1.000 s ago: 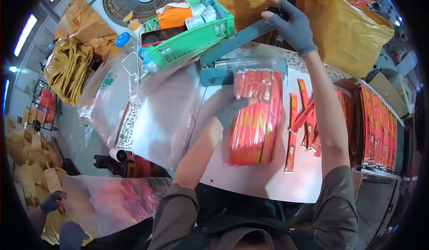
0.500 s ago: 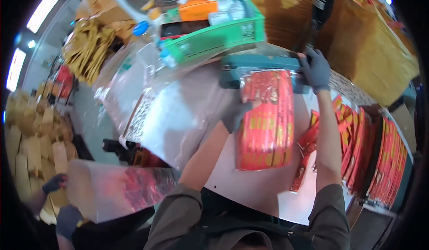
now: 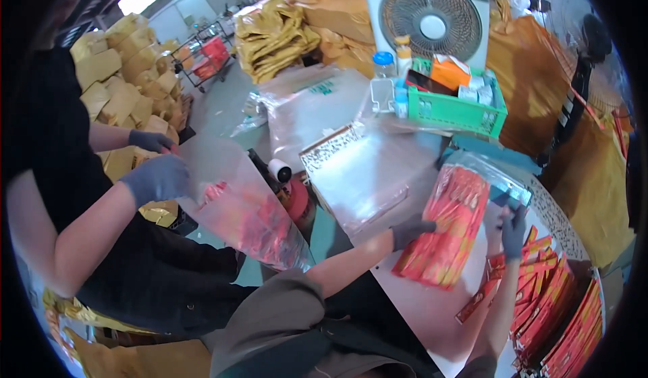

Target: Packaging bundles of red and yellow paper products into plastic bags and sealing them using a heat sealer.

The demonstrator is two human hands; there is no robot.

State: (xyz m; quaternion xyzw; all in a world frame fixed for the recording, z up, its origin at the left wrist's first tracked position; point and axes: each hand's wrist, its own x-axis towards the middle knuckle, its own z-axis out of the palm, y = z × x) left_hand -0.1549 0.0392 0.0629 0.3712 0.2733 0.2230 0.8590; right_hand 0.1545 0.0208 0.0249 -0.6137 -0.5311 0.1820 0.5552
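Note:
A clear plastic bag filled with red-and-gold packets [image 3: 445,233] lies tilted over the white tabletop, its clear mouth end in front of the teal sealing machine [image 3: 476,146]. My left hand [image 3: 413,232], in a grey glove, grips the bag's left side, fingers closed on the plastic. At the bag's right upper corner my right hand [image 3: 514,233], also gloved in grey, pinches the clear end. Loose red packets [image 3: 533,270] lie beside my right forearm. Part of the sealing machine is hidden behind the bag.
A co-worker's gloved hand [image 3: 158,179] holds a large clear sack of red packets [image 3: 246,219] at the left. Behind the table's flat clear bags [image 3: 364,175] stand a green basket [image 3: 452,110] and a fan [image 3: 432,23]. Stacked red packets [image 3: 574,337] fill the right edge.
My view has swung left, bringing the co-worker further in. My right hand has gone from the sealing machine's right end to the bag's corner; the bag now lies at a slant.

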